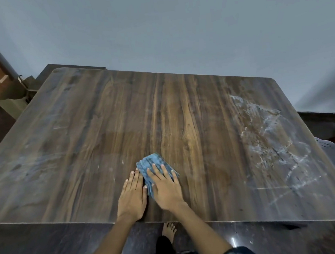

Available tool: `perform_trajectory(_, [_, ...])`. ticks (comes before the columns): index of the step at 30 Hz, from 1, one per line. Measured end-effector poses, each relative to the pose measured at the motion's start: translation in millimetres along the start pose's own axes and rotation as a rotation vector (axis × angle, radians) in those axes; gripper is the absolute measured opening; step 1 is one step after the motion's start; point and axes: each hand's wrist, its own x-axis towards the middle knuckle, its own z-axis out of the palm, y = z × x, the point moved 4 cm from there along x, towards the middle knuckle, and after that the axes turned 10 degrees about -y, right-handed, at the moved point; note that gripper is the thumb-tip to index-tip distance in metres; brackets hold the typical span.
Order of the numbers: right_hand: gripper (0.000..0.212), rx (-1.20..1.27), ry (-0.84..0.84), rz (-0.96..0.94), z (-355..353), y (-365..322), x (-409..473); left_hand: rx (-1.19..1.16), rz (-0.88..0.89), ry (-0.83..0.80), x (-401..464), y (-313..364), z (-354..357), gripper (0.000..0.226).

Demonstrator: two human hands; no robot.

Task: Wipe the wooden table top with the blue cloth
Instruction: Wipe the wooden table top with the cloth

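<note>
Wall (174, 25) fills the far side, pale and plain, and the table (81, 124) stands against it, its wooden top spreading wide to your left, right and far side. Its near edge runs just under your wrists, and the far right corner is rounded. White smears (269, 138) streak the right part of the top, well apart from your hands; fainter haze lies on the left part. Beyond the right edge you can see part of a pale perforated chair (326, 145). The cloth (155, 162), blue and folded, lies on the wood near the middle of the near edge. Your right hand (164, 185) lies flat on it, fingers straight and spread, pressing it down without clutching. Your left hand (132, 196) rests flat on the bare wood, fingers straight, just beside the cloth and touching its left edge.
</note>
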Motion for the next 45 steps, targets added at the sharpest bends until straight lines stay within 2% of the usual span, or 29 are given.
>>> perform_trajectory(3, [0.052,-0.032,0.066,0.073,-7.4,37.2,-8.3,-0.004,0.004,0.005,-9.5,-2.6,1.1,0.075])
perform_trajectory(7, [0.052,0.044,0.168,0.371,-34.7,133.9,-36.0,-0.008,0.033,-0.028,-20.4,-6.2,3.4,0.089])
perform_trajectory(10, [0.054,0.183,0.155,0.588,-49.5,198.2,-60.7,-0.01,0.049,-0.042,-24.6,-9.8,3.7,0.092])
perform_trajectory(13, [0.055,0.282,0.126,0.675,-52.1,197.1,-60.7,-0.007,0.055,-0.046,-27.9,-9.6,2.5,0.093])
perform_trajectory(17, [0.06,0.19,0.11,0.553,-30.8,122.8,-37.7,0.002,0.051,-0.07,-34.7,-7.3,-0.5,0.098])
perform_trajectory(22, [0.061,0.041,-0.032,0.143,12.2,-3.5,-25.1,0.029,0.054,-0.073,-39.8,-7.4,1.5,0.094])
perform_trajectory(25, [0.057,0.015,-0.02,0.021,26.6,-22.0,-35.0,0.015,0.046,-0.076,-44.5,-9.1,4.3,0.091])
perform_trajectory(27, [0.057,0.0,0.001,0.037,18.4,1.9,-34.2,0.01,0.04,-0.059,-46.1,-11.1,6.6,0.097])
perform_trajectory(29, [0.057,0.001,0.023,0.129,2.8,41.8,-34.9,0.004,0.036,-0.045,-45.9,-12.3,8.3,0.097])
perform_trajectory(34, [0.057,0.14,0.167,0.545,-22.8,173.7,-85.7,-0.011,0.03,-0.038,-47.9,-9.4,7.9,0.093])
perform_trajectory(37, [0.056,0.279,0.189,0.75,-22.3,210.2,-115.8,-0.006,0.024,-0.021,-47.7,-9.4,9.9,0.091])
perform_trajectory(41, [0.058,0.281,0.196,0.789,-13.5,168.6,-101.1,-0.005,0.01,0.011,-47.6,-6.9,10.0,0.09])
perform_trajectory(43, [0.058,0.217,0.201,0.679,-0.2,121.9,-84.4,-0.007,-0.007,0.015,-49.5,-3.1,7.9,0.085])
perform_trajectory(45, [0.059,0.144,0.182,0.486,18.2,63.2,-71.8,0.016,-0.046,0.016,-50.5,4.1,7.2,0.078])
